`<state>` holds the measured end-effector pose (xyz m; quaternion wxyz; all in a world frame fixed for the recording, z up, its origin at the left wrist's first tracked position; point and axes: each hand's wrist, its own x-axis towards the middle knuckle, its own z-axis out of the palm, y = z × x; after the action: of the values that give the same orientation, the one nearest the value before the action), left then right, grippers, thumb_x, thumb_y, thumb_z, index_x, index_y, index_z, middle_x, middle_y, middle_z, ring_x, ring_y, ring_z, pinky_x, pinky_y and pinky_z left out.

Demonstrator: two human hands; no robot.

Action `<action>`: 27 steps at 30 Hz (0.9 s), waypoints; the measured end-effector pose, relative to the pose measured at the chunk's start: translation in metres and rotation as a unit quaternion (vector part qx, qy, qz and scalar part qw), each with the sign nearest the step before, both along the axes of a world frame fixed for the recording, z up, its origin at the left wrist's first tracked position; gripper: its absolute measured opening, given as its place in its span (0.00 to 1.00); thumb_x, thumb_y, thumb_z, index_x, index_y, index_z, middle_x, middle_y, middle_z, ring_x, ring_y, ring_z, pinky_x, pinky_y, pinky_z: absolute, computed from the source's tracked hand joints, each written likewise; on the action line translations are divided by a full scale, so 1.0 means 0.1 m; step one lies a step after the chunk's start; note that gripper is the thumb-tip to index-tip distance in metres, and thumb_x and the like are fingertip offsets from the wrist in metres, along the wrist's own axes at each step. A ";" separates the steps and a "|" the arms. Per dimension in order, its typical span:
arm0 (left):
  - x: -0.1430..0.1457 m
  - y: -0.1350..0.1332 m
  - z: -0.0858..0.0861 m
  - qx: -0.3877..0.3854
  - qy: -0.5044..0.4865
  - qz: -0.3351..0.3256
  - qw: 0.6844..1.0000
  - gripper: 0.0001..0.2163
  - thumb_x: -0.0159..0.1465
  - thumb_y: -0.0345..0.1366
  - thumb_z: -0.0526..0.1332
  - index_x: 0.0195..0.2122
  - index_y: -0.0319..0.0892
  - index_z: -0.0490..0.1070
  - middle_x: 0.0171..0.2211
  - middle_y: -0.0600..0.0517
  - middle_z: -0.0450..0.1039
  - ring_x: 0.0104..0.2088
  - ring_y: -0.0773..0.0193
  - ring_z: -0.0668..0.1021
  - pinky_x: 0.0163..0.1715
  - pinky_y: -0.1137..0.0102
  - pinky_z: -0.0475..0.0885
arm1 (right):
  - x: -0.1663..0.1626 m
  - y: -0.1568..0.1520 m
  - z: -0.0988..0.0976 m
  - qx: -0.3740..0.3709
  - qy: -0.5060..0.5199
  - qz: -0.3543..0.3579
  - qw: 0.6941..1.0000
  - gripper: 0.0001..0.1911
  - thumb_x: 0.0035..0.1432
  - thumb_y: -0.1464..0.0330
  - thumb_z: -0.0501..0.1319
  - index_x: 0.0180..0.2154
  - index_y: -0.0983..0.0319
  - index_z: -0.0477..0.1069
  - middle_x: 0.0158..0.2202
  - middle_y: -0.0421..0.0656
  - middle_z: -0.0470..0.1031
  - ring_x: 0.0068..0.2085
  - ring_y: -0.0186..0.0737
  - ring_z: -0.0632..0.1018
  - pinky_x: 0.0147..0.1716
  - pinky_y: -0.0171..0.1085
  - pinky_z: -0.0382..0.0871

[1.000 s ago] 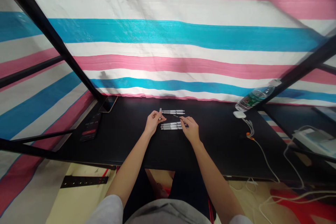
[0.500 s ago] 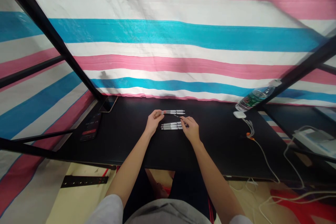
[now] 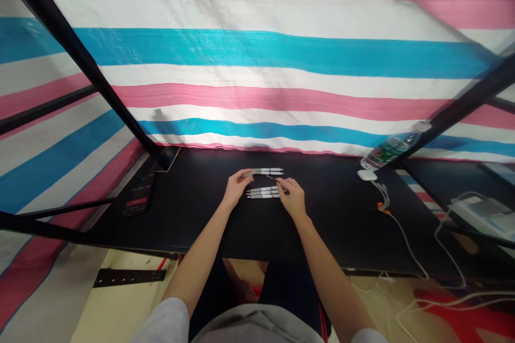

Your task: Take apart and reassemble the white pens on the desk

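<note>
Left hand (image 3: 235, 188) pinches a pen barrel (image 3: 248, 174) by its left end, fingertips closed round it, just above the black table (image 3: 193, 209). Right hand (image 3: 292, 198) nips a thin dark refill (image 3: 272, 178) between thumb and forefinger, tip pointing towards the barrel. White pens (image 3: 263, 193) lie between both hands.

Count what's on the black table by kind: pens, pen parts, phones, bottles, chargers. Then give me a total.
White pens: 5, in two rows (small, so roughly)
Pen barrel, in left hand fingers: 1
Thin refill, at right hand fingers: 1
Phones: 2
Water bottle: 1
White charger: 1
Total: 11
</note>
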<state>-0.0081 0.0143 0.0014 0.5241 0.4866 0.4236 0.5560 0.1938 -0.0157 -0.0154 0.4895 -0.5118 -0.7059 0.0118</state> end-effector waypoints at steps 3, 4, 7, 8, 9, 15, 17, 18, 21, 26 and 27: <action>0.01 -0.01 0.01 0.004 0.023 0.000 1.000 0.15 0.54 0.42 0.68 0.40 0.40 0.75 0.30 0.52 0.75 0.30 0.67 0.76 0.37 0.68 0.71 | 0.00 0.00 0.00 0.000 0.002 0.005 1.000 0.12 0.64 0.67 0.55 0.40 0.59 0.77 0.28 0.42 0.72 0.29 0.36 0.72 0.35 0.36 0.69; 0.01 -0.01 0.01 0.006 0.018 -0.001 1.000 0.15 0.54 0.41 0.68 0.40 0.40 0.74 0.29 0.52 0.75 0.29 0.67 0.75 0.36 0.69 0.70 | 0.00 0.00 -0.01 0.000 0.000 0.007 1.000 0.12 0.64 0.67 0.55 0.40 0.60 0.78 0.28 0.42 0.72 0.29 0.37 0.72 0.35 0.36 0.69; 0.03 -0.01 -0.01 0.005 0.008 -0.014 1.000 0.14 0.52 0.40 0.70 0.35 0.40 0.72 0.27 0.53 0.74 0.28 0.68 0.75 0.33 0.70 0.70 | -0.01 0.00 -0.02 -0.005 -0.006 0.009 1.000 0.12 0.64 0.67 0.55 0.41 0.59 0.78 0.28 0.42 0.73 0.30 0.37 0.72 0.35 0.37 0.70; 0.03 -0.01 -0.01 0.004 0.011 -0.018 1.000 0.14 0.52 0.40 0.70 0.34 0.40 0.71 0.28 0.53 0.74 0.28 0.67 0.75 0.33 0.70 0.70 | -0.01 0.00 -0.02 -0.006 -0.008 0.009 1.000 0.12 0.63 0.67 0.55 0.41 0.59 0.78 0.28 0.42 0.73 0.30 0.37 0.72 0.35 0.37 0.70; 0.03 -0.02 -0.02 0.003 0.018 -0.021 1.000 0.13 0.52 0.40 0.70 0.34 0.39 0.71 0.28 0.52 0.75 0.29 0.67 0.75 0.33 0.71 0.70 | -0.01 0.00 -0.02 -0.008 -0.009 0.008 1.000 0.12 0.63 0.67 0.55 0.41 0.59 0.78 0.28 0.42 0.73 0.30 0.37 0.72 0.35 0.37 0.70; 0.02 -0.03 -0.01 0.008 0.079 -0.021 0.997 0.12 0.53 0.41 0.69 0.35 0.40 0.75 0.25 0.54 0.72 0.25 0.69 0.72 0.27 0.73 0.66 | -0.01 0.01 -0.04 -0.012 -0.028 0.007 1.000 0.12 0.64 0.67 0.55 0.41 0.59 0.78 0.29 0.42 0.73 0.30 0.37 0.72 0.35 0.37 0.69; 0.02 -0.03 -0.02 0.015 0.088 -0.030 0.996 0.12 0.54 0.41 0.69 0.35 0.40 0.75 0.26 0.54 0.72 0.25 0.69 0.71 0.26 0.74 0.65 | -0.01 0.00 -0.04 -0.010 -0.038 0.006 0.999 0.12 0.64 0.68 0.55 0.40 0.59 0.78 0.28 0.42 0.73 0.31 0.38 0.72 0.35 0.37 0.69; 0.02 -0.03 -0.02 0.016 0.091 -0.035 0.995 0.13 0.54 0.42 0.69 0.35 0.40 0.75 0.26 0.53 0.72 0.24 0.69 0.71 0.26 0.74 0.65 | -0.01 0.00 -0.04 -0.010 -0.043 0.007 0.999 0.12 0.64 0.68 0.56 0.40 0.58 0.78 0.28 0.42 0.73 0.31 0.38 0.72 0.35 0.37 0.69; 0.01 -0.03 -0.04 0.019 0.099 -0.042 0.994 0.13 0.54 0.44 0.69 0.35 0.40 0.75 0.25 0.53 0.72 0.23 0.69 0.71 0.24 0.74 0.64 | -0.01 0.00 -0.04 -0.012 -0.056 0.017 0.998 0.12 0.64 0.68 0.56 0.40 0.57 0.78 0.28 0.42 0.74 0.32 0.38 0.73 0.36 0.38 0.69; 0.02 -0.06 -0.03 0.054 0.163 -0.058 0.983 0.13 0.55 0.45 0.67 0.35 0.40 0.76 0.27 0.51 0.74 0.23 0.68 0.71 0.22 0.74 0.64 | -0.04 -0.01 -0.02 -0.014 -0.079 0.056 0.995 0.12 0.63 0.70 0.56 0.44 0.57 0.77 0.30 0.42 0.74 0.34 0.40 0.72 0.38 0.39 0.70; 0.03 -0.06 -0.02 0.067 0.176 -0.056 0.981 0.13 0.55 0.45 0.67 0.35 0.40 0.76 0.29 0.51 0.75 0.24 0.68 0.72 0.24 0.73 0.65 | -0.04 -0.02 -0.01 -0.015 -0.084 0.069 0.994 0.14 0.63 0.71 0.55 0.46 0.57 0.76 0.31 0.43 0.74 0.35 0.41 0.72 0.39 0.40 0.70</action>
<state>-0.0053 0.0080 -0.0010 0.4380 0.6338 0.4428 0.4587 0.1893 -0.0174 -0.0166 0.4187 -0.4684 -0.7779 0.0134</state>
